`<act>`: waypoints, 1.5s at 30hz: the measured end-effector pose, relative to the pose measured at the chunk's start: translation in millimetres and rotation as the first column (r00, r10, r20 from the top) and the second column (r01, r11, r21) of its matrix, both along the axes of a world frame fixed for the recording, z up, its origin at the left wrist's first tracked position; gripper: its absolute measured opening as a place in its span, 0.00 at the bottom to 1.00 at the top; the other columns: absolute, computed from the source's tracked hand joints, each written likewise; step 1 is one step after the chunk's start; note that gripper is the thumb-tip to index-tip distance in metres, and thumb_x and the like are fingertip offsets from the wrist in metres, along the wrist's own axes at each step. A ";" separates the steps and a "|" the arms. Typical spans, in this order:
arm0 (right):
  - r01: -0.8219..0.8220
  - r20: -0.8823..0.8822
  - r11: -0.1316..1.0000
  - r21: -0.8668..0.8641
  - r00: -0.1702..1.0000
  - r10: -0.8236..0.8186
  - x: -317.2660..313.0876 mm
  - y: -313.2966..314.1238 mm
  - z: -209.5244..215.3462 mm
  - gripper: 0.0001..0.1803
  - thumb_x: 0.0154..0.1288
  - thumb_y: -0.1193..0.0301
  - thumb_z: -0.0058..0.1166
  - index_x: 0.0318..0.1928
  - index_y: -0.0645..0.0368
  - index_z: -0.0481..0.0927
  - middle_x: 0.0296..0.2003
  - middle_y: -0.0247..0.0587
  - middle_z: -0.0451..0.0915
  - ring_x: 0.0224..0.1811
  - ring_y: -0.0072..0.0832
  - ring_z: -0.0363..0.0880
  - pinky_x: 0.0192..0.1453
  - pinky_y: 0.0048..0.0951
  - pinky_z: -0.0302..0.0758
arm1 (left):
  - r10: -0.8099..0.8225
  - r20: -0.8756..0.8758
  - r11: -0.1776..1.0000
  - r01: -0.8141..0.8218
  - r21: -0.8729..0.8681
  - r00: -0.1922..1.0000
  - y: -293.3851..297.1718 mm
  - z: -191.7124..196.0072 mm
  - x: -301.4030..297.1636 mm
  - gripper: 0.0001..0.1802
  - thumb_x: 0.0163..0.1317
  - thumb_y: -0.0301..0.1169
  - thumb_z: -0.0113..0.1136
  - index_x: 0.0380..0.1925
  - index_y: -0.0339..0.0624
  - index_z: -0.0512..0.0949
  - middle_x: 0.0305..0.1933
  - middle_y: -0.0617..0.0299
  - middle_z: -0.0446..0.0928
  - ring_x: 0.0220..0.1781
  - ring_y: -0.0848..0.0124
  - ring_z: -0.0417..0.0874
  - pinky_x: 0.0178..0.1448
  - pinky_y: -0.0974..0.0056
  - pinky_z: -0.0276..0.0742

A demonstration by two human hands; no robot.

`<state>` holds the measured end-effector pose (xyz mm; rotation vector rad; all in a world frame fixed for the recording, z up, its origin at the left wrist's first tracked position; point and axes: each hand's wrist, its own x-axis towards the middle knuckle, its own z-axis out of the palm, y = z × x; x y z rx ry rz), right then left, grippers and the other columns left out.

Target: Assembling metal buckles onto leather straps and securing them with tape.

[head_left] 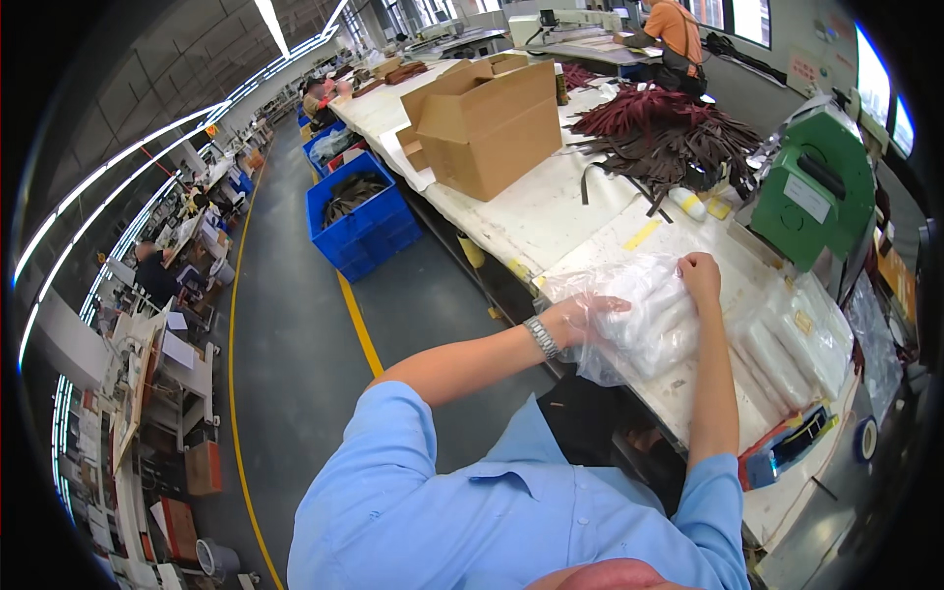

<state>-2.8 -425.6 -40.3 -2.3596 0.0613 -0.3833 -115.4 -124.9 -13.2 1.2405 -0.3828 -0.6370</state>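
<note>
A clear plastic bag [644,305] with white, soft-looking contents lies bunched on the worktable in front of me. My left hand [582,320], with a metal watch on the wrist, grips the bag's near left side; film covers part of the fingers. At the bag's far right edge, my right hand [699,275] is closed in a pinch on the plastic. Right of my right forearm sit several flat, clear-wrapped white packs [792,344], side by side. What exactly the bag contains cannot be made out.
An open cardboard box [501,128] stands farther up the white table [472,211], left of a heap of dark red and brown strips [669,133]. A green machine [816,187] and a tape dispenser [787,447] are at right. Blue crates [364,236] line the aisle.
</note>
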 end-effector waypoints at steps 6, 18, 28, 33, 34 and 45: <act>0.101 0.079 0.994 -0.045 0.992 -0.097 0.7 -2.4 2.7 0.13 0.67 0.61 0.64 0.36 0.57 0.91 0.36 0.49 0.90 0.41 0.49 0.88 0.47 0.46 0.82 | 0.136 -0.523 0.976 -0.203 -0.073 0.841 18.6 40.3 -70.2 0.28 0.69 0.26 0.71 0.67 0.32 0.75 0.66 0.52 0.82 0.64 0.62 0.86 0.70 0.47 0.85; 0.152 0.386 0.979 -0.136 0.918 -0.088 -35.2 31.0 0.8 0.14 0.70 0.66 0.62 0.51 0.60 0.87 0.47 0.51 0.88 0.54 0.47 0.85 0.63 0.45 0.78 | -0.066 -0.693 0.939 -0.191 -0.287 0.718 7.0 -6.4 -33.0 0.29 0.70 0.28 0.72 0.69 0.39 0.74 0.65 0.51 0.83 0.64 0.57 0.87 0.70 0.42 0.83; -0.116 0.271 0.963 -0.245 0.945 0.182 -86.7 42.7 4.0 0.16 0.80 0.65 0.47 0.46 0.62 0.85 0.50 0.49 0.87 0.57 0.46 0.82 0.80 0.57 0.60 | -0.018 -0.694 0.963 -0.173 -0.204 0.720 28.4 12.1 -41.3 0.28 0.71 0.30 0.71 0.68 0.41 0.75 0.66 0.53 0.82 0.66 0.59 0.86 0.70 0.44 0.83; -0.137 0.250 0.953 -0.270 0.946 0.206 -86.7 48.1 6.7 0.15 0.79 0.66 0.49 0.44 0.61 0.86 0.47 0.48 0.87 0.56 0.45 0.83 0.79 0.56 0.62 | -0.052 -0.637 0.984 -0.069 -0.165 0.769 58.6 -5.3 -49.6 0.29 0.74 0.33 0.69 0.71 0.37 0.72 0.67 0.54 0.82 0.67 0.62 0.85 0.73 0.47 0.81; -0.134 0.240 0.946 -0.294 0.948 0.209 -85.9 48.3 6.8 0.14 0.78 0.66 0.50 0.43 0.60 0.86 0.46 0.47 0.88 0.55 0.45 0.83 0.78 0.56 0.62 | -0.052 -0.633 0.983 -0.072 -0.168 0.772 54.8 -5.2 -50.3 0.29 0.74 0.33 0.69 0.71 0.37 0.72 0.67 0.54 0.82 0.67 0.62 0.85 0.73 0.47 0.81; -0.122 0.277 0.943 -0.309 0.937 0.212 -83.2 44.9 1.3 0.13 0.76 0.65 0.54 0.43 0.59 0.88 0.45 0.46 0.89 0.53 0.45 0.84 0.77 0.55 0.64 | -0.147 -0.652 0.908 -0.160 -0.387 0.744 19.8 -14.6 -51.4 0.26 0.75 0.27 0.65 0.69 0.34 0.72 0.65 0.51 0.82 0.64 0.59 0.87 0.73 0.50 0.81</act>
